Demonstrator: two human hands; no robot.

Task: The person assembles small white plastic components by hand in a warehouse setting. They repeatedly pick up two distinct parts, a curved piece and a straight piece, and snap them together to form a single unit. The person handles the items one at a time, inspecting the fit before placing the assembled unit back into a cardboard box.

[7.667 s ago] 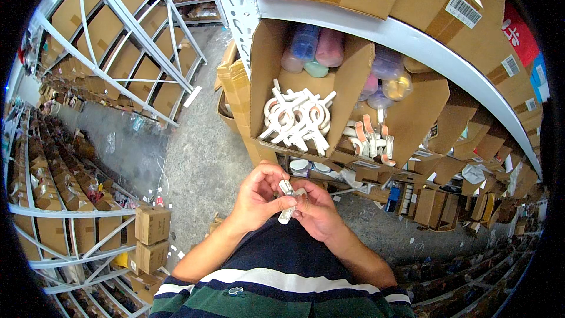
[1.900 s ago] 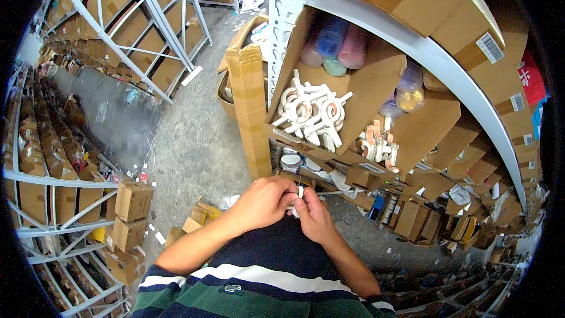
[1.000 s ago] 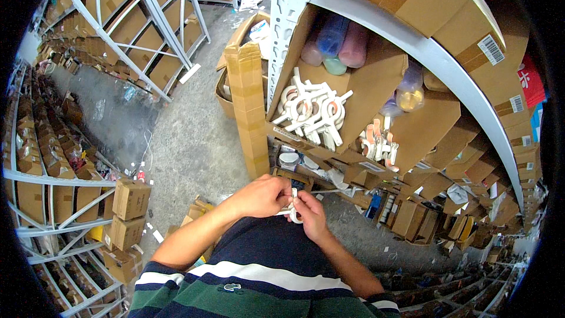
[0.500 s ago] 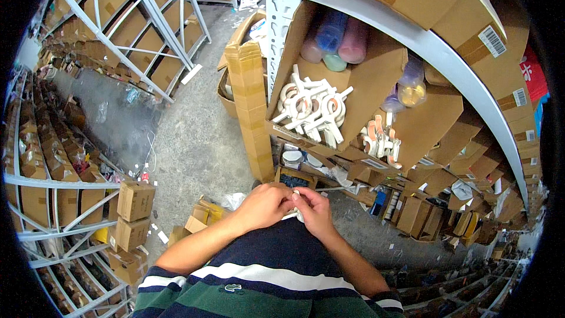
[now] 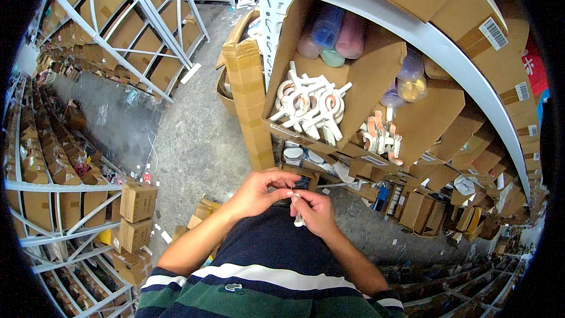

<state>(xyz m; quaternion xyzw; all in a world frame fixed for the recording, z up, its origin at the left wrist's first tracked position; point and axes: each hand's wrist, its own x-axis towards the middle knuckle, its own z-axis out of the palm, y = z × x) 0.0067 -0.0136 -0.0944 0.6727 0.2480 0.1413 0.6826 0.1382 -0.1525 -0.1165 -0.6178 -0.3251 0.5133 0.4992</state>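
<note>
In front of my waist, both hands meet. My right hand (image 5: pixel 315 211) is closed on a small white object (image 5: pixel 299 220), whose lower part sticks out below the fingers; its kind is too small to make out. My left hand (image 5: pixel 262 193) pinches thumb and finger together at the top of that object, and what lies between the tips is unclear. Just ahead, an open cardboard box (image 5: pixel 292 131) on the shelf holds a pile of white ring-shaped plastic clips (image 5: pixel 310 105). To its right, another box holds white clips with orange pads (image 5: pixel 381 137).
Rolled blue (image 5: pixel 328 26) and pink bundles (image 5: pixel 351 36) lie behind the white clips. A tall taped carton (image 5: pixel 250 106) stands beside the grey shelf post (image 5: pixel 275 17). Stacked brown boxes (image 5: pixel 137 201) are at left, near metal racks (image 5: pixel 65 187). More cartons (image 5: pixel 415 217) line the right.
My hands have shifted slightly; the left has lifted and its fingers have opened out, leaving a thumb pinch. The white object now shows below my right fingers.
</note>
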